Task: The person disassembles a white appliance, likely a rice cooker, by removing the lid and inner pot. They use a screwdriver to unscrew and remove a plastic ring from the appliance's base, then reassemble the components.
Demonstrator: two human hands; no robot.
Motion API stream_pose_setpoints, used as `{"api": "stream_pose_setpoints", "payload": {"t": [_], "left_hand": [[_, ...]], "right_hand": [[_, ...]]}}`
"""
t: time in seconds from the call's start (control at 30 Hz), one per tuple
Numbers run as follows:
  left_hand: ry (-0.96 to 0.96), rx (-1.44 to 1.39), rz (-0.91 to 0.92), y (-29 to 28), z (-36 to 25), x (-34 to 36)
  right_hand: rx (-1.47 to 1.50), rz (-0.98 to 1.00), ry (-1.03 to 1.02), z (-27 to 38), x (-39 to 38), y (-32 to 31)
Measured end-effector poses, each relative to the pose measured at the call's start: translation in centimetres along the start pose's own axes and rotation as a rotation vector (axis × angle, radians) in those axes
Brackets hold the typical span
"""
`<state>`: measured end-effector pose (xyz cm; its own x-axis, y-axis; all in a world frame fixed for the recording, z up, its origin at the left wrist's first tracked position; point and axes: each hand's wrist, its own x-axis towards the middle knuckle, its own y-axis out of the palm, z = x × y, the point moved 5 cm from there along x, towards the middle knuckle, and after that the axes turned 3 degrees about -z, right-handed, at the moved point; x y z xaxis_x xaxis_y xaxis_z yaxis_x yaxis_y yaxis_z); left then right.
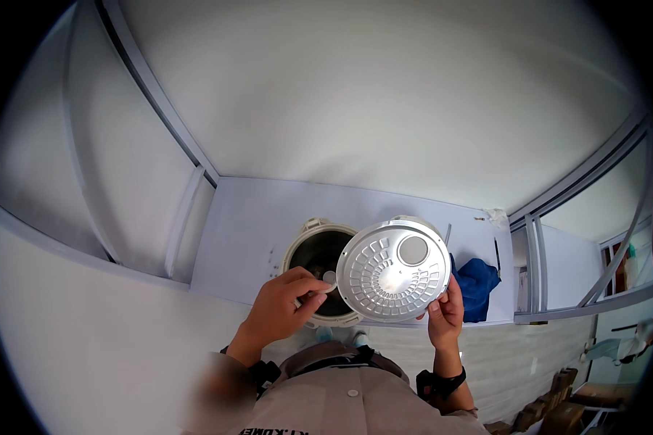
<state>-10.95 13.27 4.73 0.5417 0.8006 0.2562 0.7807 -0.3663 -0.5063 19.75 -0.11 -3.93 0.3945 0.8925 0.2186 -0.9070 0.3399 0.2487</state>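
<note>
Tan shirt (319, 406) nearest cam, at 6 o'clock: plain woven-looking fabric, one round pale button (352, 394), dark printed lettering (286, 431) part cut off by the frame edge. Blurred brownish shape (225, 384) at 7 o'clock, can't ID.

Lid (392, 274), low-ctr: round, shiny silver metal, face stamped w/ fan-like arcs of small raised blocks; smooth grey disc (413, 251) at its 1 o'clock. R hand (446, 315) pinches its rim at 4 o'clock, thumb on near face, other fingers partly hidden.

Pot (318, 227) at lid's 9 o'clock: round, cream rim, dark hollow inside. Lid overlaps it in view; can't tell if they touch. L hand (286, 299) over pot mouth, thumb + index pinching a small whitish piece (328, 285) close to lid's 9 o'clock edge; too small for detail.

Black bands on both wrists. Blue cloth (477, 286), soft, rumpled, at lid's 3 o'clock on smooth pale lavender table (247, 225). Crinkly whitish plastic (495, 217) at lid's 2 o'clock, by table's far corner. Frame's 4 o'clock, small in bkgd: another person (624, 349) + brown boxes (551, 402).
</note>
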Motion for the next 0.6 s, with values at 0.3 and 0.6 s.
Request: {"api": "stream_pose_setpoints", "payload": {"t": [0.3,0.6], "left_hand": [[0.141,-0.208,-0.017,1.4,-1.9,1.0],[0.08,-0.274,-0.17,4.7,-2.5,1.9]], "right_hand": [[0.003,0.019,0.054,0.4,-1.1,0.3],[-0.02,0.099,0.116,1.0,-1.7,1.6]]}}
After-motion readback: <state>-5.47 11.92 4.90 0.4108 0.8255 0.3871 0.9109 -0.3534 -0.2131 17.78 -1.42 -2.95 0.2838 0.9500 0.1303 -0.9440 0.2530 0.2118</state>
